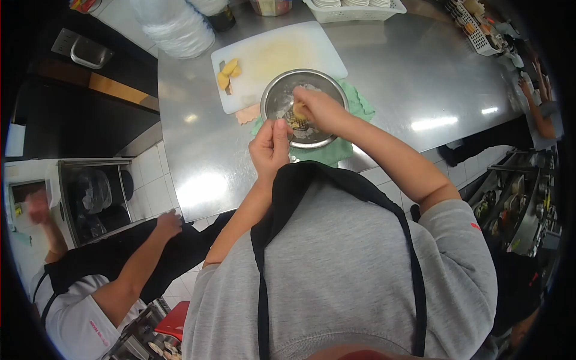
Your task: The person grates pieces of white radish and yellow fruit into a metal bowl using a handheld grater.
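Note:
A round metal bowl (269, 90) rests on a green cloth (360, 103) at the counter's near edge. Inside it lies a small metal grater (300, 125) with pale yellow shreds on and around it. My left hand (269, 147) is closed at the bowl's near left rim, thumb up, on the grater's end; the grip itself is mostly hidden. Over the bowl, my right hand (318, 109) pinches a yellow peeled piece (298, 110), possibly ginger, against the grater. Similar yellow pieces (228, 73) sit on the white cutting board (276, 51), beside a dark flat item partly beneath them.
Plastic-wrapped stacks (174, 30) and a white basket (354, 13) stand along the back of the steel counter (408, 78). At left, a co-worker's arm (135, 267) reaches near an open drawer (93, 198). Other people stand at the right.

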The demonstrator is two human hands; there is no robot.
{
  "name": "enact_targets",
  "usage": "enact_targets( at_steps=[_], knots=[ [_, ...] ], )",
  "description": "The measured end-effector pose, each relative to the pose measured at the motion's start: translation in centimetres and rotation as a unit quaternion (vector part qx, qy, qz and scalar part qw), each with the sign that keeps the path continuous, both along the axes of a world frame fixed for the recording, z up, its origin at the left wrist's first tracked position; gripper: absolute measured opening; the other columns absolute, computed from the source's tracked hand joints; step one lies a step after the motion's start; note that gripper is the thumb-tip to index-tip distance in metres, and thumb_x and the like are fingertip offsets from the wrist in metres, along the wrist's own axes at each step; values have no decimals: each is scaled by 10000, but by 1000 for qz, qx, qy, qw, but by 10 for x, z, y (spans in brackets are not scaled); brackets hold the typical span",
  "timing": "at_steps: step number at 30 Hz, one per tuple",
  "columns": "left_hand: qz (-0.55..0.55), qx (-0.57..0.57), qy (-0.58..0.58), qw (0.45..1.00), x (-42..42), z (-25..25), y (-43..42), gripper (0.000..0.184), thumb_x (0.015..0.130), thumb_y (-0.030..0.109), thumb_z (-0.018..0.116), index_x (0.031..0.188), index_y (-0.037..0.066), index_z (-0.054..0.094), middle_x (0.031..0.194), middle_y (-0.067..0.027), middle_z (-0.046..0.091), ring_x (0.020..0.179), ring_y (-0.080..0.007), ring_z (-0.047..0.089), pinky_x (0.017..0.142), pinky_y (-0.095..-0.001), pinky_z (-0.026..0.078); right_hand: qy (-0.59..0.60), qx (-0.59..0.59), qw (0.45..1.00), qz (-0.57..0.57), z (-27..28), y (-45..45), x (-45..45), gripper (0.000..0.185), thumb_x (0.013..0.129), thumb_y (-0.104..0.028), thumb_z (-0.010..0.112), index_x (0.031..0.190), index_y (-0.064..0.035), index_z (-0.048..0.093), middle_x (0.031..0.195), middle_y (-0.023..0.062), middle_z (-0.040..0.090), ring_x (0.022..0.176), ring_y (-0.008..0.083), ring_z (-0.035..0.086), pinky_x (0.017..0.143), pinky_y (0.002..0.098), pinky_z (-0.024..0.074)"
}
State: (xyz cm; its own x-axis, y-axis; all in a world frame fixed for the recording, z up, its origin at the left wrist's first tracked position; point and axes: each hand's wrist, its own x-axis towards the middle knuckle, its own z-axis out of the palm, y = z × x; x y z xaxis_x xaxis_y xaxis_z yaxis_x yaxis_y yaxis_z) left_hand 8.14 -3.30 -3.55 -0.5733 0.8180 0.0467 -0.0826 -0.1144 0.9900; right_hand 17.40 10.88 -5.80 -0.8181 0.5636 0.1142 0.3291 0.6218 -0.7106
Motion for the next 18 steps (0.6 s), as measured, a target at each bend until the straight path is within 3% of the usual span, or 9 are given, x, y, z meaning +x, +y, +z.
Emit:
enact_targets(
  at_steps=[3,7,8,11,12,13,15,16,18],
  knots=[
    [5,-6,11,1000,-1,-1,3,287,893,194,503,657,34,536,490,60,390,463,-4,318,422,-186,230,-30,55,996,-61,-19,15,-2,137,759,-94,520,855,-40,438,826,191,549,817,380,534,683,436,409],
    [-2,22,-25,999,-3,6,0,289,895,193,493,655,36,529,500,64,389,469,-9,312,425,-189,226,-20,11,1000,19,23,-23,-6,114,784,-95,470,878,-37,444,839,188,552,853,368,536,704,438,421],
    [-6,18,-27,999,-2,5,-5,289,895,193,493,655,36,529,500,64,389,469,-9,312,425,-189,226,-29,18,999,-7,15,-15,-6,93,803,-107,436,857,-35,459,863,197,555,853,371,539,708,428,425],
    [11,-40,26,999,5,5,3,302,892,215,490,644,44,510,510,58,389,487,-19,322,440,-196,242,-41,40,997,-60,-16,12,-8,102,814,-130,421,842,-42,465,882,201,557,847,374,541,702,416,428],
    [43,-38,86,995,5,7,5,313,894,226,483,641,44,512,517,55,401,490,-19,326,446,-195,245,-31,-16,998,-57,-9,5,-9,106,813,-129,422,850,-43,470,885,203,557,844,375,542,702,415,430],
    [33,-49,42,997,2,6,3,310,897,227,480,650,43,520,522,52,408,494,-20,336,452,-191,251,-17,-67,996,-56,-2,-9,-10,110,811,-129,423,858,-44,475,888,204,558,841,375,544,701,414,432],
    [32,-24,26,999,-1,2,4,293,899,233,483,684,39,532,518,53,409,482,-22,351,439,-192,255,-2,-48,999,19,33,-25,-5,121,809,-144,450,872,-42,470,842,183,548,829,356,546,684,422,427],
    [-1,-2,-45,999,1,6,4,279,897,241,494,709,38,533,516,51,412,466,-23,349,424,-196,244,-10,-36,999,-1,29,-15,-3,121,809,-144,450,872,-42,470,842,183,548,829,356,546,684,422,427],
    [-33,15,-47,998,3,4,5,276,894,246,501,715,39,532,514,48,412,460,-24,346,422,-195,240,-54,43,997,-31,-1,2,0,146,801,-154,475,908,-57,491,907,185,568,869,334,560,718,411,436]
  ],
)
